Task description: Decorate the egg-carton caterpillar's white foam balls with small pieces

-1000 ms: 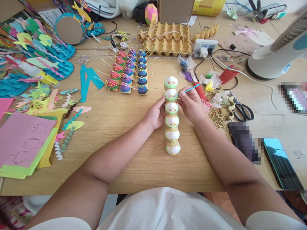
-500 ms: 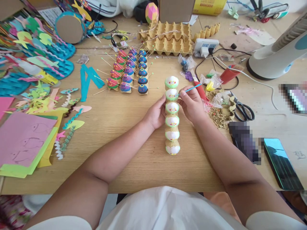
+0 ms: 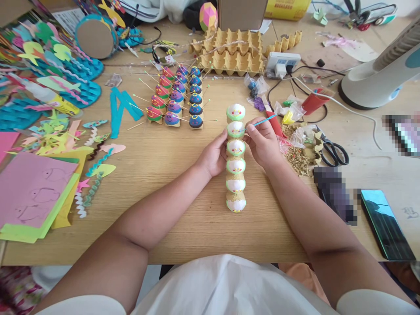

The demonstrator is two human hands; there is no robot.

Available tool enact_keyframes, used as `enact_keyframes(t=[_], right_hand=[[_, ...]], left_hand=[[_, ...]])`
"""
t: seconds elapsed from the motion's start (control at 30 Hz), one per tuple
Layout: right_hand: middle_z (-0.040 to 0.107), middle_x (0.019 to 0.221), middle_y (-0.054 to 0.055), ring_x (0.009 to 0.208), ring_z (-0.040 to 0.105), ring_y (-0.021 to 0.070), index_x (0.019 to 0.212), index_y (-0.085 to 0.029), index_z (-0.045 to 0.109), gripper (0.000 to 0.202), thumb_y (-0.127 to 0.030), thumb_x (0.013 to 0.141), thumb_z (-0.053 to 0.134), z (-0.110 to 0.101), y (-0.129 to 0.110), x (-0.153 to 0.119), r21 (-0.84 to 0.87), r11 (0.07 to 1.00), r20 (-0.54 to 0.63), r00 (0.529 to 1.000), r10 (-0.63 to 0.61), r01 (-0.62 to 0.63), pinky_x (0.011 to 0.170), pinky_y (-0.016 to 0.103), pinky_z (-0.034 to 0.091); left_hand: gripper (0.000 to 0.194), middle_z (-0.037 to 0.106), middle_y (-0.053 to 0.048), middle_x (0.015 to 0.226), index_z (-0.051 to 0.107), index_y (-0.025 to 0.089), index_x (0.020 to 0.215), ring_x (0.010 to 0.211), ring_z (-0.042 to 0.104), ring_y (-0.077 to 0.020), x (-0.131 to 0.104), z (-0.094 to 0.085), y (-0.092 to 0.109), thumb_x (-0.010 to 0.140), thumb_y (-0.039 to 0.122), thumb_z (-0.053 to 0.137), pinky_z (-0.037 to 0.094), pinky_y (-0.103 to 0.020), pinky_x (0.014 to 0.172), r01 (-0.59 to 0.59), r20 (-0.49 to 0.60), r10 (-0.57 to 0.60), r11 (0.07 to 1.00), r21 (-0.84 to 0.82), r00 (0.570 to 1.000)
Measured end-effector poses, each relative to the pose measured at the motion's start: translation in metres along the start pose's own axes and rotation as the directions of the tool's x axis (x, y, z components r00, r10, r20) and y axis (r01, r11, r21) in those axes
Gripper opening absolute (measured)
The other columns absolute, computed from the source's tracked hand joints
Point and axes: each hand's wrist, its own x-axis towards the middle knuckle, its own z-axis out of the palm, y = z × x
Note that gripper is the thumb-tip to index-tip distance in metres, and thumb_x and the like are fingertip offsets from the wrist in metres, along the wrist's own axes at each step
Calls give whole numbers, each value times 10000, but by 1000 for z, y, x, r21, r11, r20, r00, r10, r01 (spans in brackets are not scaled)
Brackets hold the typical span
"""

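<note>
A strip of egg carton cups, topped with white clay rimmed in light green and dotted red and yellow, lies lengthwise before me. My left hand grips its left side near the upper cups, the fingertips hidden behind the strip. In my right hand a thin blue stick tool is pinched, its tip touching the second cup from the far end. The lower fingers of that hand rest close against the strip's right side. Finished-looking rows of red, purple and blue carton cups with pins stand farther back.
Coloured paper sheets and paper fish cutouts spread over the left. Bare egg carton lies at the back beside a power strip. To the right are clay bags, scissors, a phone and a white lamp-like device.
</note>
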Motion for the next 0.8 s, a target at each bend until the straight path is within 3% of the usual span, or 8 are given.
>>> enact_keyframes(t=[0.23, 0.4, 0.6, 0.8], right_hand=[[574, 851, -59, 759, 558, 90, 891, -287, 619, 474, -596, 747, 948, 1, -1, -1, -4, 1000, 5, 1000, -8, 8, 666, 201, 539], [574, 845, -60, 748, 547, 88, 884, -287, 629, 470, -584, 734, 961, 2, -3, -1, 9, 1000, -3, 1000, -5, 5, 651, 196, 527], [572, 857, -59, 768, 553, 91, 896, -287, 619, 463, -580, 755, 949, 2, -2, -1, 14, 1000, 4, 1000, -4, 4, 667, 201, 531], [571, 860, -58, 768, 556, 96, 906, -289, 602, 478, -603, 764, 932, 1, -1, 0, -6, 1000, 4, 1000, -7, 7, 667, 208, 540]], left_hand=[[347, 783, -13, 722, 781, 213, 945, 610, 684, -140, -7, 11, 0, 1117, 345, 509, 537, -263, 666, -66, -4, 66, 995, 79, 998], [216, 803, -14, 758, 787, 296, 1090, 651, 746, -205, -4, 6, 1, 1059, 396, 598, 585, -316, 664, 1, -29, 0, 1000, 14, 1000], [246, 823, -29, 800, 768, 317, 1192, 701, 792, -248, 0, 0, 1, 1034, 441, 626, 623, -354, 686, 29, -21, -29, 1000, -9, 999], [224, 820, -26, 796, 765, 298, 1182, 622, 750, -215, -1, 2, 0, 1041, 423, 642, 592, -320, 651, 0, -12, 0, 1000, 3, 1000]])
